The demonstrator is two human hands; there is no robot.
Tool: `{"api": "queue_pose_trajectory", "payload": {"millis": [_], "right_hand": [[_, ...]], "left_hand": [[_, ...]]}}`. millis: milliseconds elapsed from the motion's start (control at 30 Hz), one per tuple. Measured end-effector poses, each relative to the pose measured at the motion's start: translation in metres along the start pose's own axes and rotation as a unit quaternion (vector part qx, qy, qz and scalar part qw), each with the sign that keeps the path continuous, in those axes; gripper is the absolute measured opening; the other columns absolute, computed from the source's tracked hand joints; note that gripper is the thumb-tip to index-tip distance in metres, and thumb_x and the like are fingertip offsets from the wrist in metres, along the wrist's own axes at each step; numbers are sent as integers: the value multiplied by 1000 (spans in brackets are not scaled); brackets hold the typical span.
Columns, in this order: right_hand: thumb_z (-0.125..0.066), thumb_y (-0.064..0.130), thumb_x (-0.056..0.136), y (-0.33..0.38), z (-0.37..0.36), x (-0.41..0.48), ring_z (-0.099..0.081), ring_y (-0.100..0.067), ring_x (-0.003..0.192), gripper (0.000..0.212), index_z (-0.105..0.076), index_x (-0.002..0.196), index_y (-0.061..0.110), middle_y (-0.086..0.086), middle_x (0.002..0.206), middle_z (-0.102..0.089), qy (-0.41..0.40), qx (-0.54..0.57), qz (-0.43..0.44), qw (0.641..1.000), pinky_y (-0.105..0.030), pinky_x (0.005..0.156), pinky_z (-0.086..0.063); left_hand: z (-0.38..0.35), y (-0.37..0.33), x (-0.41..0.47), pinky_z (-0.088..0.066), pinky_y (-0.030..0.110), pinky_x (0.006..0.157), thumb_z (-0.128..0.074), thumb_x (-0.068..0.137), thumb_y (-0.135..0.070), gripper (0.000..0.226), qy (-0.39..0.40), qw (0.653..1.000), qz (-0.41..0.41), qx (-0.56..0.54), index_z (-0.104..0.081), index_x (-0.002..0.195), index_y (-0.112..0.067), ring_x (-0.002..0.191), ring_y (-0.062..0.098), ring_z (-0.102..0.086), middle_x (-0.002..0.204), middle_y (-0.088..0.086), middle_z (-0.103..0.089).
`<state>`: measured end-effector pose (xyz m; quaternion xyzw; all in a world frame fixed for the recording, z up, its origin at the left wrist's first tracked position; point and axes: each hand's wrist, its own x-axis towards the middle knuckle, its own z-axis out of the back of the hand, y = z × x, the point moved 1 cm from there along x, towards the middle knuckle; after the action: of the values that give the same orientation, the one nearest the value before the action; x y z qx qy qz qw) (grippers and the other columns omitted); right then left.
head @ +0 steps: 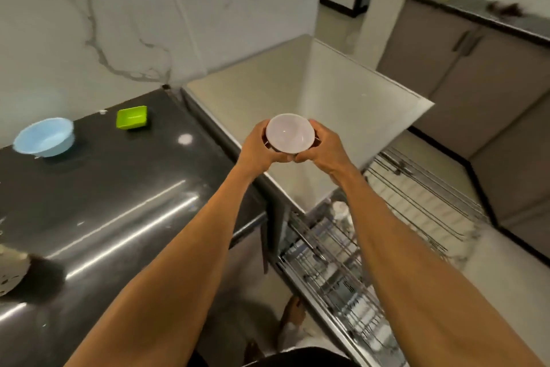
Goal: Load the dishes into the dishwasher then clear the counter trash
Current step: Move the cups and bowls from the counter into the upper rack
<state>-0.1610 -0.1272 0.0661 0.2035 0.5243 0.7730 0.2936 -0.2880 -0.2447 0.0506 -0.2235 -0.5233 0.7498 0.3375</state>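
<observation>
A: Which step was in hand?

B: Loading, by the look of it. The left hand [258, 145] and right hand [323, 146] both gripped a pale bowl [289, 133] by its rim, fingers curled round it. They held it in the air just past the right edge of the worktop [119, 188], above the open rack [336, 262].

A: And the next move?

B: Probably lowering it into a free slot between the wires, tilted so it seats.

A: What held what?

B: Nothing showed in the bowl. The rack carried a few pale dishes, too blurred to name. A blue bowl [44, 137] near the back left corner and a green dish [131, 117] by the back edge both looked empty. A crumpled scrap [12, 271] lay at the left edge, not yet cleared.
</observation>
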Motion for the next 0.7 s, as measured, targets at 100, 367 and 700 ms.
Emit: {"api": "queue_pose_trajectory", "payload": {"millis": [100,367,700], "right_hand": [[-82,-5,53,-20,48,-21,-57,-28,102,70,-61,117,14,-4,108,-64,-48,-9,-27,998,-39,84,-55],[-89,8,49,-68,143,-71,-61,-16,98,72,-64,116,20,2,107,-68,-144,50,-91,984,-38,84,-55],[-80,-11,58,-179,263,-98,-63,-22,113,71,-61,122,12,-5,118,-68,-174,217,-197,940,-35,91,-55]], "left_hand": [[-49,-18,-1,-52,41,93,-92,49,-28,89,56,998,-27,-6,-52,128,-18,110,19,-59,122,-2,-62],[-165,-53,-1,-52,30,89,-93,47,-25,92,164,985,-45,-16,-51,128,-16,110,19,-58,122,-1,-60],[-329,-68,11,-47,28,88,-89,65,-16,85,267,960,78,7,-39,132,-7,114,18,-53,126,4,-52]]}}
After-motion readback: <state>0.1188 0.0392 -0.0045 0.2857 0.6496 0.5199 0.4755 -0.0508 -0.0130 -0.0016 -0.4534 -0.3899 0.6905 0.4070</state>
